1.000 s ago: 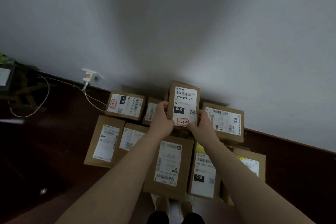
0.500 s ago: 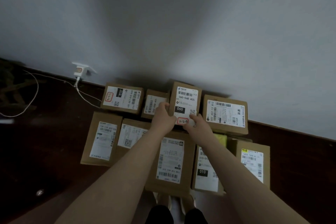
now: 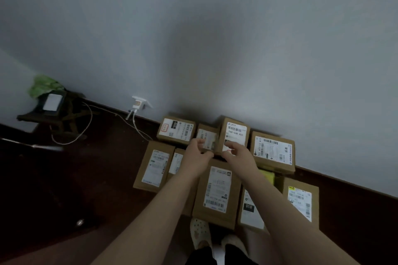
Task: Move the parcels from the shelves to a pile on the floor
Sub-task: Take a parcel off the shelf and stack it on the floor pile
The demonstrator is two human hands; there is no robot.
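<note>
Parcel [image 3: 234, 133] by the wall [image 3: 215, 49], just beyond left hand [image 3: 199, 157] and right hand [image 3: 240, 155]

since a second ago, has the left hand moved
Yes. The left hand has let go of the 060 parcel and shifted left, over the smaller parcel beside it.

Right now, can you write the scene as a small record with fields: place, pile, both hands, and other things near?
place: dark floor at the foot of a pale wall
pile: brown cardboard parcels with white labels, lying in rows against the wall
parcel 060-06B-A05: back row, label up
left hand: fingers relaxed, holds nothing
right hand: fingers loose over the near end of that parcel; contact unclear
nearby: wall socket; dark stool at far left
</note>
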